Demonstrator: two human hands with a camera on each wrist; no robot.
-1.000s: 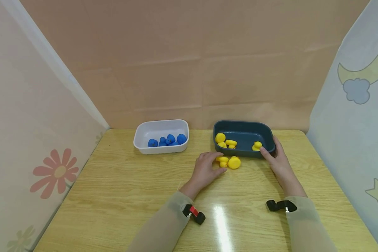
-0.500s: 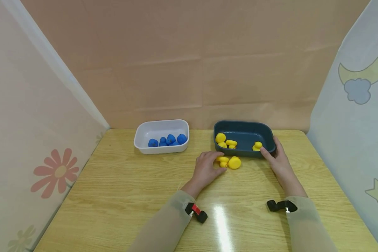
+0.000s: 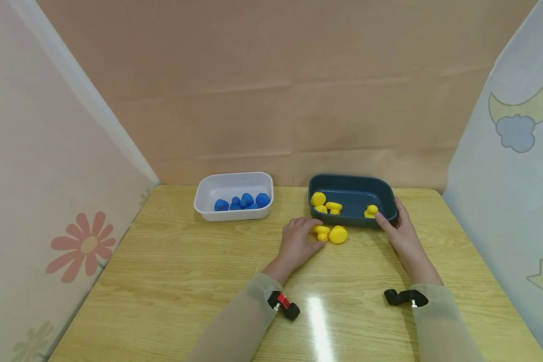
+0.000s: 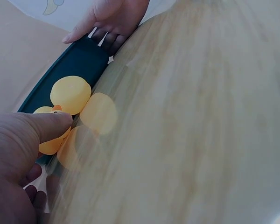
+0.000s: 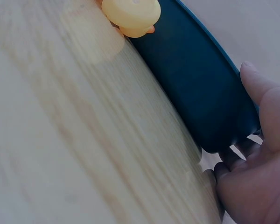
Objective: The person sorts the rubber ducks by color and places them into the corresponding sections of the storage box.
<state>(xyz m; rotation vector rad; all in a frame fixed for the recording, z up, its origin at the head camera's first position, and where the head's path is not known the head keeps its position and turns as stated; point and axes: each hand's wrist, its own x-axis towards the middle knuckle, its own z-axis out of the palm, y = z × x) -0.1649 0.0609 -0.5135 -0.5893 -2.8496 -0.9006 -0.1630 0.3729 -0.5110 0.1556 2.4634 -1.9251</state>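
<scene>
My left hand (image 3: 297, 242) has its thumb and fingers around a small yellow toy duck (image 3: 322, 230), which lies on its side on the table. In the left wrist view the thumb covers part of that duck (image 4: 49, 147). Just right of it, touching or nearly so, lies a second yellow duck (image 3: 338, 235) with its round base facing me. My right hand (image 3: 409, 242) grips the right end of a dark blue-green tray (image 3: 354, 197), thumb at the rim and fingers around the outside. Several yellow ducks (image 3: 318, 199) lie at the tray's left, and one (image 3: 371, 211) sits near my right thumb.
A white tray (image 3: 213, 190) holding several blue toy ducks (image 3: 246, 200) stands left of the dark one. Both trays are at the back of the wooden table (image 3: 199, 261), before a tan backdrop (image 3: 235, 100). Patterned cloth hangs on both sides.
</scene>
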